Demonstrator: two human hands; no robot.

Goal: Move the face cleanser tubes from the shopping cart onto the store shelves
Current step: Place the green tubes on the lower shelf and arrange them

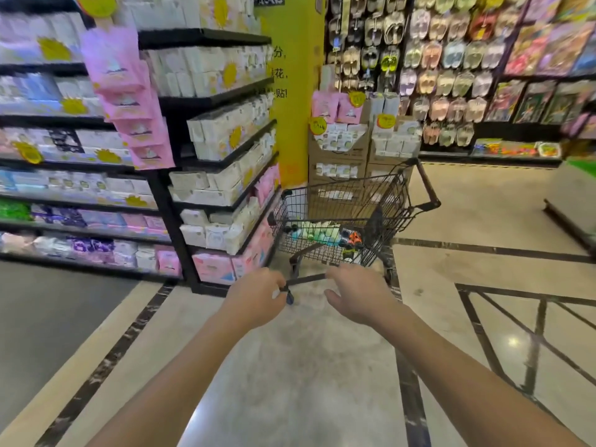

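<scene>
Currently both hands are on the cart, none on product. Left hand (258, 295) is clenched round the left end of a dark bar (306, 279) on the near side of the shopping cart (380, 201). Right hand (356, 290) has its fingers hooked over the bar's right end, thumb sticking out below.

Face cleanser tubes (317, 233) lie on the floor of the wire basket as a pale green/white cluster, left of centre. Dark and orange items (351, 238) sit just beside them on the right.

Key geometry: tubes are straight ahead of the bar, beyond it and inside the basket. They sit roughly between the two hands, marginally nearer the right one. Long axis of single tubes is too blurred to call; the cluster as a row runs left-right.

Shelves (222, 101) stand close on the cart's left; can't tell if they touch.

Judgement: pick not started. Likely the right hand lets go and reaches forward over the rim while the left steadies the cart.
</scene>
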